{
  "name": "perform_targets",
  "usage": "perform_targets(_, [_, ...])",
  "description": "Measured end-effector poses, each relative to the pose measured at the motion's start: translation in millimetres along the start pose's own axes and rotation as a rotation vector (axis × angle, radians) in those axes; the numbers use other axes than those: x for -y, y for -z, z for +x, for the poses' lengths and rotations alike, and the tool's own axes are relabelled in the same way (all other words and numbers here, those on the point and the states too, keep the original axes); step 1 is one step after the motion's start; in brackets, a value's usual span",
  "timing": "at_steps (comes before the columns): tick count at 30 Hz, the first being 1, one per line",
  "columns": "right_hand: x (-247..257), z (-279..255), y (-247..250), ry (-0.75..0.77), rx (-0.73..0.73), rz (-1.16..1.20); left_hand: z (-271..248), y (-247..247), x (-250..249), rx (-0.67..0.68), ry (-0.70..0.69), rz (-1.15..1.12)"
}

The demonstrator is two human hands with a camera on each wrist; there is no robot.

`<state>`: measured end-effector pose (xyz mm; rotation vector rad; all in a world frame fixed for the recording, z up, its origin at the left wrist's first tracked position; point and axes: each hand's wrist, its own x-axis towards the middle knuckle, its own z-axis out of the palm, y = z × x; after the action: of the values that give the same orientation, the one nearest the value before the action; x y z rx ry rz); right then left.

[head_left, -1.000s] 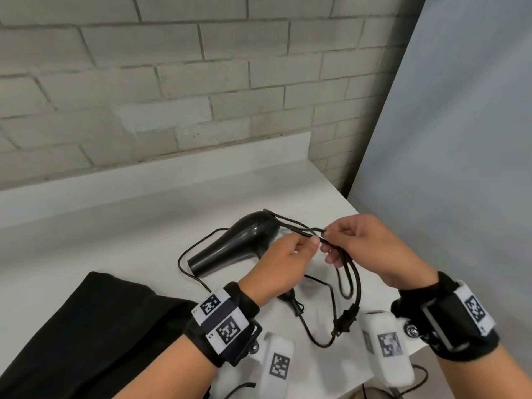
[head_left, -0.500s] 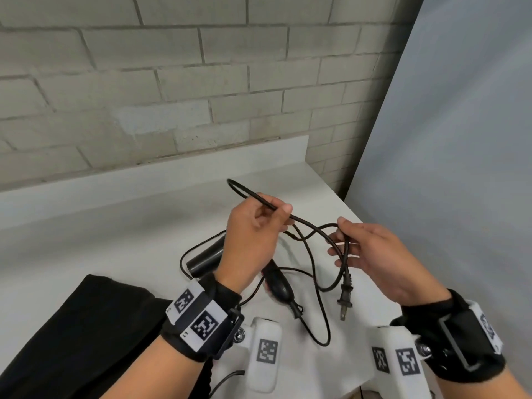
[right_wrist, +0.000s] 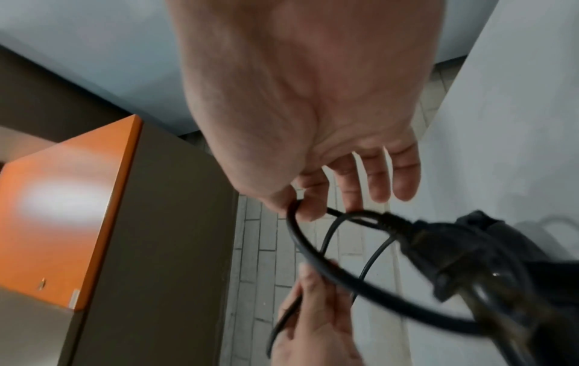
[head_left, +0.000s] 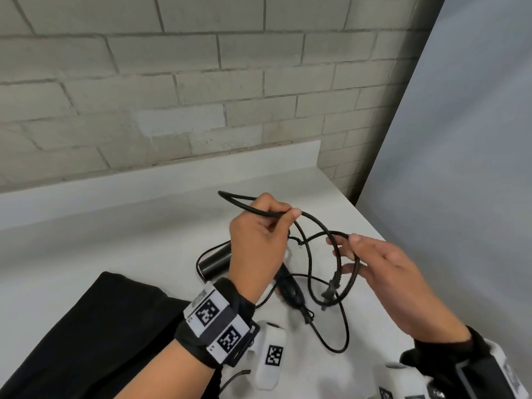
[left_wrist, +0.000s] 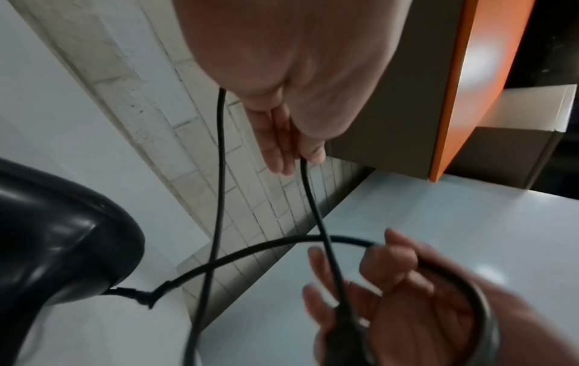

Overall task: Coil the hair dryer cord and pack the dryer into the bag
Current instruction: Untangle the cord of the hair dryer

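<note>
The black hair dryer (head_left: 216, 260) lies on the white table (head_left: 115, 240), partly hidden behind my left hand (head_left: 283, 216). That hand is raised above it and pinches the black cord (head_left: 309, 254) between thumb and fingers, a short bend sticking out to the left. My right hand (head_left: 345, 240) pinches a loop of the same cord with thumb and forefinger, the other fingers straight. The plug (head_left: 331, 289) dangles inside this loop, just above the table. The black bag (head_left: 86, 326) lies flat at the near left. In the left wrist view the cord (left_wrist: 219, 173) runs down past the dryer (left_wrist: 47, 235).
A brick wall (head_left: 172, 96) backs the table, and a grey panel (head_left: 460, 168) stands along its right edge. White marker-tagged devices (head_left: 270, 355) sit at the near edge. An orange-fronted cabinet (right_wrist: 62, 210) shows in the wrist views.
My left hand has drawn a length of cord up and left, away from the right hand. The plug has come off the table and now hangs tilted in the right hand's loop.
</note>
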<state>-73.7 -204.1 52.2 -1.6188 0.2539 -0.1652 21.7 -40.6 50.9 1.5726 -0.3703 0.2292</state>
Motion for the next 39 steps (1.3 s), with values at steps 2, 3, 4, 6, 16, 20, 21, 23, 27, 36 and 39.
perform_targets(2, [-6, 0, 5, -0.014, 0.014, -0.126, 6, 7, -6, -0.034, -0.022, -0.004])
perform_targets(3, [-12, 1, 10, -0.043, 0.008, -0.186, 11, 12, -10, -0.058, -0.038, -0.028])
perform_targets(4, [-18, 3, 15, -0.079, -0.023, -0.212, 17, 18, -14, -0.084, -0.041, -0.066])
perform_targets(6, [-29, 7, 30, -0.116, -0.129, -0.225, 29, 31, -24, -0.108, 0.009, -0.17])
perform_targets(16, [-52, 13, 49, 0.12, -0.287, -0.683, -4, 34, -52, 0.774, 0.175, -0.08])
perform_targets(20, [-30, 10, 23, 0.337, -0.165, -0.546, -12, 25, -39, 1.009, -0.005, 0.378])
perform_targets(21, [-25, 11, 17, 0.318, -0.114, -0.435, -15, 21, -35, 1.042, -0.045, 0.455])
perform_targets(23, [-12, 12, 8, 0.196, 0.064, -0.114, -23, 15, -25, 1.092, -0.14, 0.605])
perform_targets(27, [2, 9, -4, 0.096, 0.328, 0.068, -40, 9, -6, 1.137, -0.242, 0.728])
perform_targets(36, [11, 8, 23, 0.122, -0.046, 0.047, -39, 50, 74, 0.891, 0.122, 1.015])
perform_targets(39, [17, 6, 34, 0.132, -0.089, 0.011, -39, 51, 89, 0.983, 0.179, 1.13])
